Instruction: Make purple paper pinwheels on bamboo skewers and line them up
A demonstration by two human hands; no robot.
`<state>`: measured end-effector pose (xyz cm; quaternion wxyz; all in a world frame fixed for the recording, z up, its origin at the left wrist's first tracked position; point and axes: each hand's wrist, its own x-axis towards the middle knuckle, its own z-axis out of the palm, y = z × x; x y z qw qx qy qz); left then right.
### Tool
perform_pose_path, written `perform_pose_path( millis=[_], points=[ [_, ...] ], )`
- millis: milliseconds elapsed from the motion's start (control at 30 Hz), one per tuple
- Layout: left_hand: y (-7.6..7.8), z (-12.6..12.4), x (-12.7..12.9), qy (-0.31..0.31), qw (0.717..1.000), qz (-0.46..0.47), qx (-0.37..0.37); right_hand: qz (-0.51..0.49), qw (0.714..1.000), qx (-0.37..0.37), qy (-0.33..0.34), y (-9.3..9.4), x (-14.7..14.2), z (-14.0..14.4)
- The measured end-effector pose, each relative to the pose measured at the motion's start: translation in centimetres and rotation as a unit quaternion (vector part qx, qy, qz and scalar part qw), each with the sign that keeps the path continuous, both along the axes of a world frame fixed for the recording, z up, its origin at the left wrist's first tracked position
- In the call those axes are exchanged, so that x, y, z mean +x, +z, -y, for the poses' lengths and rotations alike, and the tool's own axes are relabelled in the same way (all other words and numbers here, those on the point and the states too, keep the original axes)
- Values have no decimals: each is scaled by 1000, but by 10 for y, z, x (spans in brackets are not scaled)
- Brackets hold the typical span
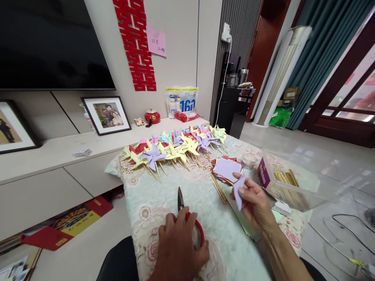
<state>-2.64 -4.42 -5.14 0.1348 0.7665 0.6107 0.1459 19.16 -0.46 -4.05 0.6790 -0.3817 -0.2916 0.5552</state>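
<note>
Scissors [181, 198] with dark blades and red handles lie on the tablecloth, blades pointing away. My left hand [181, 244] is over their handles, fingers bent and closed around them; one red loop shows between thumb and forefinger. In my right hand [254, 203] is a folded piece of purple paper [239, 193], pinched between thumb and fingers above the table. Just behind it is a stack of coloured square paper [228, 168] with a purple sheet on top. Beneath the right hand lie pale green sheets [241, 216] and a few thin wooden sticks [219, 189].
Many paper pinwheels [175, 148] on sticks cover the table's far side. A clear plastic box [293, 187] of wooden sticks stands at the right, near a small round container [249, 160]. Behind is a low white cabinet [99, 146] with a framed photo [106, 115].
</note>
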Motion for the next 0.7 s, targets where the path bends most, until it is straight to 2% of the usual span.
perform_pose_path(
  millis=[167, 200, 367, 433, 567, 700],
  points=[
    [-7, 11, 34, -38, 987, 155, 4, -37, 991, 68, -106, 17, 39, 0],
    [-5, 13, 46, -22, 984, 176, 11, -39, 989, 74, -122, 19, 45, 0],
    [14, 21, 100, -18, 980, 200, -11, -38, 979, 79, -183, 20, 69, 0],
    [18, 23, 116, -43, 980, 194, -22, -38, 976, 82, -199, 20, 75, 1],
    [14, 23, 141, -58, 982, 173, -41, -26, 975, 112, -192, 25, 79, 6],
    [3, 20, 160, -50, 983, 168, -53, -12, 980, 141, -140, 30, 74, 12]
  ],
)
